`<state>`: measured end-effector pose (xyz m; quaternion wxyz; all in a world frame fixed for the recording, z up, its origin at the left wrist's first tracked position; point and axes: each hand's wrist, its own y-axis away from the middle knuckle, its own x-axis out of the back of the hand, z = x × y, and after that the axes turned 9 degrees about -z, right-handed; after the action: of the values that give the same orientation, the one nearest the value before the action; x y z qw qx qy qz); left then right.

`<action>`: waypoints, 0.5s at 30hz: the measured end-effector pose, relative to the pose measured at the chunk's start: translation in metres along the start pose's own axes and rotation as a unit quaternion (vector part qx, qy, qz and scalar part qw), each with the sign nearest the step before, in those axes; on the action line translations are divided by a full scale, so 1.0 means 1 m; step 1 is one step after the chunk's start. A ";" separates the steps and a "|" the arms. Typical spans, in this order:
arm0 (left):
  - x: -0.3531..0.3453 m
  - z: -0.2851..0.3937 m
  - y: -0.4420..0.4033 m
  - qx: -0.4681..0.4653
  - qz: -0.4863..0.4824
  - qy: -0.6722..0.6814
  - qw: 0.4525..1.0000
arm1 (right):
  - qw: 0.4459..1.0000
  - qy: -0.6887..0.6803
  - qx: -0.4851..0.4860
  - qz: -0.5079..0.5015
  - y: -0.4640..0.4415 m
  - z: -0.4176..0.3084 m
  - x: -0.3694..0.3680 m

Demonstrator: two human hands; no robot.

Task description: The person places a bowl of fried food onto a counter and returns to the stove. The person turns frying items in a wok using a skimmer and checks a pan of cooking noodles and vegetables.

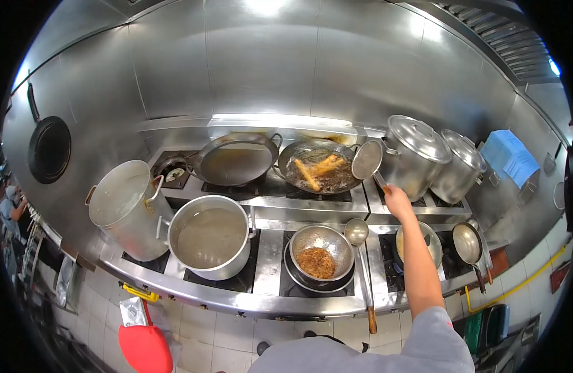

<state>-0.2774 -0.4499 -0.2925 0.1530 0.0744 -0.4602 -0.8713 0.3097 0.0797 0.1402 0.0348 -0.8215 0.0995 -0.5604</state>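
My right hand (397, 201) is closed around the wooden handle of a round mesh strainer (367, 160). The strainer's head is at the right rim of a wok (317, 166) on the back burner. Inside the wok, long golden pieces of food (323, 169) sit in bubbling oil. In front stands a metal bowl (320, 245) with brown crumbly food (316, 262), set in a dark pan. A ladle (356, 232) with a long wooden-ended handle lies to the bowl's right. My left hand is out of view.
A second wok (236, 163) with liquid stands at the back. Two big pots (210, 236) (123, 193) are on the left, and lidded pots (417, 149) at the back right. Small pans (467, 244) stand front right. A blue cloth (510, 156) hangs at right. People (11, 208) are far left.
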 end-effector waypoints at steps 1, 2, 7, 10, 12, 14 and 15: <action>0.000 0.002 -0.003 -0.009 -0.002 -0.017 1.000 | 1.000 0.009 -0.025 -0.011 -0.008 -0.001 -0.003; 0.000 0.005 -0.004 -0.009 -0.004 -0.019 1.000 | 1.000 0.010 -0.027 -0.009 -0.013 -0.004 -0.008; -0.011 0.029 -0.003 -0.043 -0.007 -0.026 0.999 | 0.995 -0.043 -0.060 -0.068 -0.050 -0.008 -0.062; -0.018 0.030 0.002 -0.044 0.006 -0.003 0.999 | 0.977 -0.163 -0.054 -0.129 -0.056 -0.013 -0.096; -0.018 0.025 0.005 -0.046 0.007 0.017 0.999 | 0.946 -0.270 -0.073 -0.166 -0.045 -0.024 -0.093; -0.017 0.014 0.004 -0.049 0.007 0.037 0.998 | 0.901 -0.372 -0.092 -0.203 -0.035 -0.033 -0.092; -0.013 0.002 0.000 -0.035 0.008 0.028 0.999 | 0.870 -0.438 -0.091 -0.208 -0.031 -0.030 -0.092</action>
<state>-0.2656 -0.4442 -0.2914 0.1753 0.0897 -0.4258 -0.8831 0.2535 0.1307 0.0726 -0.1181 -0.9838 -0.0486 -0.1261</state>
